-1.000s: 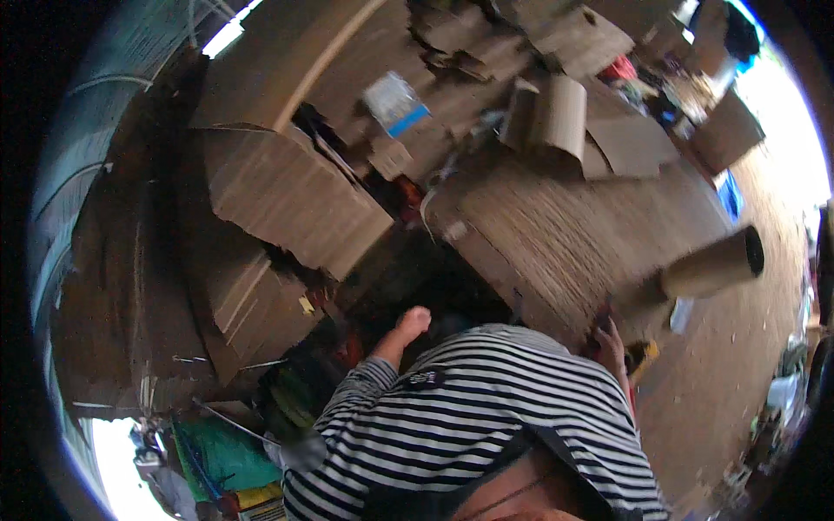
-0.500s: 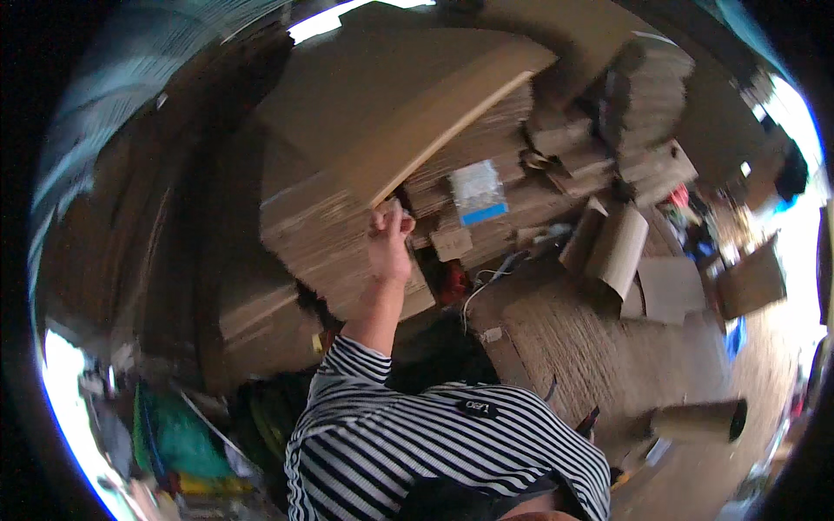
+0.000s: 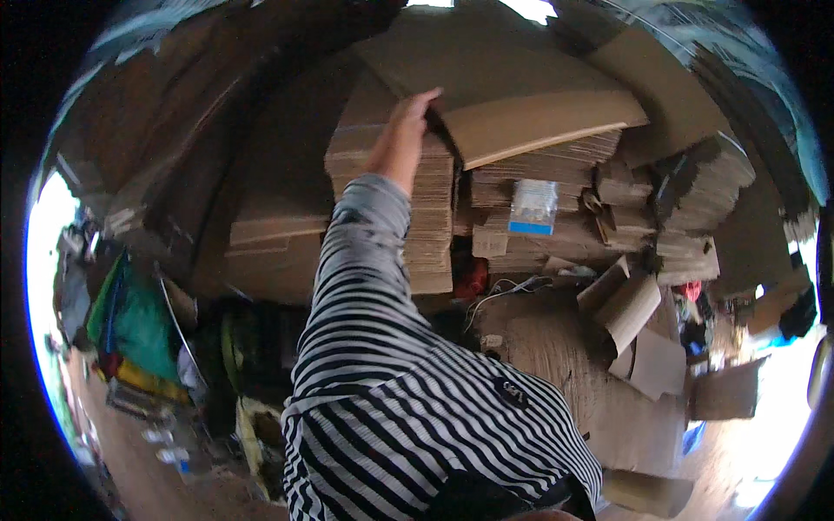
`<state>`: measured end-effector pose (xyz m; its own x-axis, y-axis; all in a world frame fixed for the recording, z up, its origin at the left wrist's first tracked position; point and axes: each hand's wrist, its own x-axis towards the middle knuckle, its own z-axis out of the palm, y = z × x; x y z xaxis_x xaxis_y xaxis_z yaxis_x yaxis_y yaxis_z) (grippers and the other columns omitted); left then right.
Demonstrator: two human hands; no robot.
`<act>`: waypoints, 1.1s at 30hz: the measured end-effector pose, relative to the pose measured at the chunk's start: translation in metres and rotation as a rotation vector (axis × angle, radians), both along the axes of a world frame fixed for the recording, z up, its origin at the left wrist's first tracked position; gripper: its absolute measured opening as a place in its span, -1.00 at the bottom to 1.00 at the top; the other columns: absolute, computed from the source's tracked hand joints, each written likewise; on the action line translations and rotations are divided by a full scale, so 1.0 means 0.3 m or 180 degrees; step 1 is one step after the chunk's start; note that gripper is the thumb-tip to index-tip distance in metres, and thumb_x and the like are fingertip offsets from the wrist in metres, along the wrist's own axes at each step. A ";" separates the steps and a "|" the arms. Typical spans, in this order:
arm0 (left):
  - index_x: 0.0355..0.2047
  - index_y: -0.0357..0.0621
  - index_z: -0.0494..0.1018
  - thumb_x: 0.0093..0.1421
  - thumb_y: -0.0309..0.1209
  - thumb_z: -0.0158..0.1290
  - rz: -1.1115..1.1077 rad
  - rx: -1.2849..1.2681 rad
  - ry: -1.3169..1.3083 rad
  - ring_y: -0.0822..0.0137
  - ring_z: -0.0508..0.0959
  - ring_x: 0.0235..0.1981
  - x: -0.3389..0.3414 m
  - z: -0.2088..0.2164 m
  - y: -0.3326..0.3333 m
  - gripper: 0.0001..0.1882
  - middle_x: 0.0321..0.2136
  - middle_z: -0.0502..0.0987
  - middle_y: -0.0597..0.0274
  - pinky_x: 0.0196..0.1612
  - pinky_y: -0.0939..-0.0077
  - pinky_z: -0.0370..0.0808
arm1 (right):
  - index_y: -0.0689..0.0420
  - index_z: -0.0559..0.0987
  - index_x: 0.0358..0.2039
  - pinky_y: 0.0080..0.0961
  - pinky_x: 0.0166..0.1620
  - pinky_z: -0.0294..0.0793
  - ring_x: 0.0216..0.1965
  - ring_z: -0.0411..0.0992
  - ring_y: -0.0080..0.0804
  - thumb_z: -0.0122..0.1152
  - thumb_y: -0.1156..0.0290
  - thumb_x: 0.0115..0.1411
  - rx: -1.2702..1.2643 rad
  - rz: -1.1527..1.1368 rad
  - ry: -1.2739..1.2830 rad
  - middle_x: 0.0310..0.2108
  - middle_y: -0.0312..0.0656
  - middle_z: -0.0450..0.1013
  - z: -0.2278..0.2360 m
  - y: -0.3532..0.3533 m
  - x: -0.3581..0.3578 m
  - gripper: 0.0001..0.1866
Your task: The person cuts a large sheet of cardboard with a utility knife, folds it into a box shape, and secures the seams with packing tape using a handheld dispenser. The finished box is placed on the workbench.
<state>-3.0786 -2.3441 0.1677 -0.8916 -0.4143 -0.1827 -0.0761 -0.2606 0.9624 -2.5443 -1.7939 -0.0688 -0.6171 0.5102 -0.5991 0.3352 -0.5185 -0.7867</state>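
My left hand (image 3: 405,139) stretches forward to the left edge of a large brown cardboard sheet (image 3: 539,122). Its fingers are closed at that edge, one of them showing on top and the rest partly hidden. The sheet lies over stacks of flattened cardboard, its front edge facing me, with a dark gap under its near left corner. Below my wrist stands a tall stack of flattened cardboard (image 3: 430,208). Another cardboard stack (image 3: 556,161) supports the sheet on the right. My right hand is out of view.
A clear packet with a blue band (image 3: 532,208) hangs on the right stack's front. Nearer stands a worn cardboard-covered surface (image 3: 539,339), with a curled cardboard piece (image 3: 632,314) and white cord (image 3: 495,293). Green cloth (image 3: 143,321) lies at left; more cardboard (image 3: 708,187) is piled far right.
My left hand has moved farther forward, from the sheet's near corner along its left edge. My view has turned, so the stacks now sit squarer and the sheet appears farther right.
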 end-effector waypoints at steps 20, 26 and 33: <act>-0.04 -0.19 0.51 0.28 -0.38 0.00 -0.2180 -0.3773 0.4740 0.06 0.54 -0.05 0.784 -0.043 0.959 -0.71 -0.10 0.57 0.02 0.02 0.29 0.48 | 0.10 0.54 -0.16 -0.32 -0.31 0.46 -0.48 0.36 -0.43 0.20 0.16 0.25 0.0054 -0.2028 0.2111 -0.50 -0.31 0.39 0.328 0.147 0.253 -0.71; 0.05 0.09 0.52 0.13 -0.43 -0.01 -0.3637 -0.4265 0.4655 0.04 0.35 0.19 1.039 -0.430 0.932 -0.56 0.13 0.41 0.12 0.23 0.09 0.26 | 0.14 0.54 -0.22 -0.33 -0.30 0.45 -0.34 0.45 -0.37 0.20 -0.22 0.13 0.0158 -0.1802 0.1328 -0.27 -0.19 0.52 0.165 0.119 0.285 -0.40; 0.00 0.12 0.55 0.14 -0.35 0.11 -0.4283 -0.3578 0.4361 0.02 0.34 0.18 1.258 -0.746 0.938 -0.63 0.09 0.40 0.09 0.20 0.06 0.29 | 0.15 0.48 -0.11 -0.39 -0.32 0.45 -0.39 0.41 -0.40 0.31 0.25 0.13 0.0034 -0.1126 0.0670 -0.37 -0.32 0.43 -0.070 0.168 0.237 -0.63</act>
<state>-2.7013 -2.0627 -0.0562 0.0063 0.9096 0.4154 0.9636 -0.1165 0.2407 -2.4733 -1.7434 -0.0898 -0.5110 0.7184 -0.4721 -0.0312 -0.5644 -0.8249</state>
